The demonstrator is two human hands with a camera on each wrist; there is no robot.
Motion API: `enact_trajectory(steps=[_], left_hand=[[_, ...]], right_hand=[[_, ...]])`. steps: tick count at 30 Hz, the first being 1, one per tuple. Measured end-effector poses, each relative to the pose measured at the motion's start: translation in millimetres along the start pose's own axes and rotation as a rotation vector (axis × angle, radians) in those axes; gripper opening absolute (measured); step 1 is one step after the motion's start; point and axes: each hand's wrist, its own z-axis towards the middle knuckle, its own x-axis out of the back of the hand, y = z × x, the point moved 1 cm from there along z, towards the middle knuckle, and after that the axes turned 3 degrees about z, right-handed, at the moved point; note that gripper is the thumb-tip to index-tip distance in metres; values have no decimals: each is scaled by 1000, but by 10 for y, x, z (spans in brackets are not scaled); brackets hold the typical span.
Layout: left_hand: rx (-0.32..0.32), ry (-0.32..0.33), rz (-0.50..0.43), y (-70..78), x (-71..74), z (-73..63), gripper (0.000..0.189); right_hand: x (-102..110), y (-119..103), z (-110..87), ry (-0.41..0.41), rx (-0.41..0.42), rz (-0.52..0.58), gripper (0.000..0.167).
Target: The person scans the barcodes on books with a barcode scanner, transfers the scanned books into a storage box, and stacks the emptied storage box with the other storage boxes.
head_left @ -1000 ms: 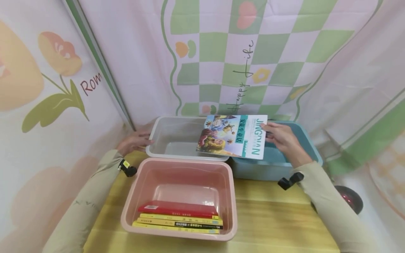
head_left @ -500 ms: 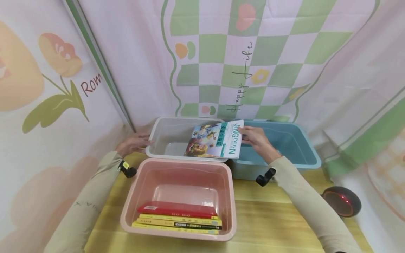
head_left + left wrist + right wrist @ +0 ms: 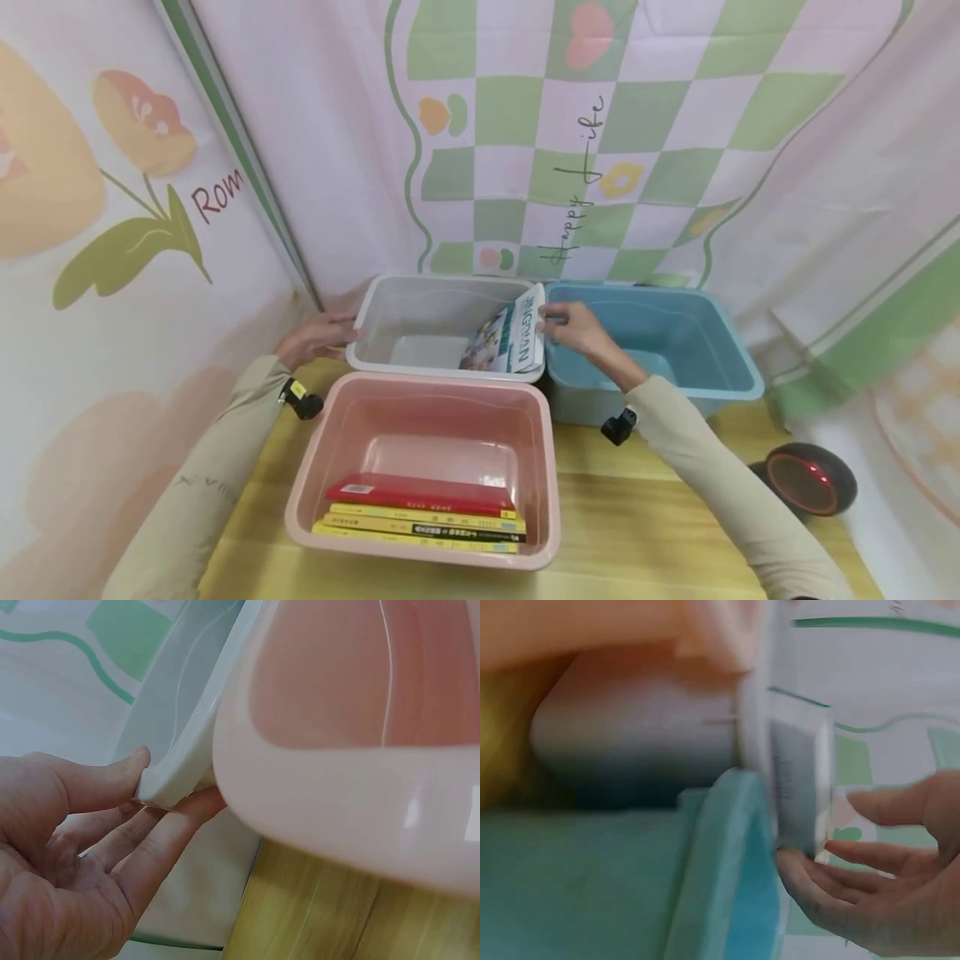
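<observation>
In the head view, my left hand (image 3: 318, 337) holds the left end of the pale grey bin (image 3: 408, 285). The left wrist view shows my thumb over its rim (image 3: 191, 750) and fingers underneath. A thin picture book (image 3: 498, 337) with a white and teal cover leans inside that bin's right end, its upper edge at the rim. My right hand (image 3: 577, 329) is beside this edge. In the right wrist view, its fingertips are right at the book (image 3: 799, 776), while the thumb stands apart from it.
A pink bin (image 3: 431, 392) stands in front, with a red book (image 3: 423, 493) and several yellow-spined books (image 3: 427, 525) inside. The blue bin (image 3: 731, 350) adjoins the grey one. A round dark device (image 3: 806, 479) is at the right; a patterned curtain (image 3: 510, 117) hangs behind.
My right hand has carried the book leftward from over the blue bin and lowered it into the grey bin; the thumb is now off it. My left hand stays on the grey rim.
</observation>
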Motion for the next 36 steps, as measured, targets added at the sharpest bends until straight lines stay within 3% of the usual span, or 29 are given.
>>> enact_trajectory(steps=[3,9,13,20,24,27,32,36], left_hand=[[-4,-3,-4,2,14,-7,59],[-14,-12,-34,-21,47,-32,61],[-9,-6,-28,-22,43,-17,60],[-3,0,-20,-11,14,-25,59],[1,0,-10,-1,5,-24,59],[0,-7,-5,9,0,-22,58],[12,1,6,-8,24,-68,59],[14,10,10,-18,33,-85,60]], right_hand=[[-71,-12,-5,18,41,-88,55],[-184,-102,149,80,-94,66,80],[-229,-98,238,62,-132,105,78],[-325,32,292,57,-251,416,77],[-439,22,306,-21,-253,501,76],[-515,-33,298,-109,-167,374,71],[-615,-168,179,-220,31,-68,61],[-612,-264,61,-231,139,-113,52]])
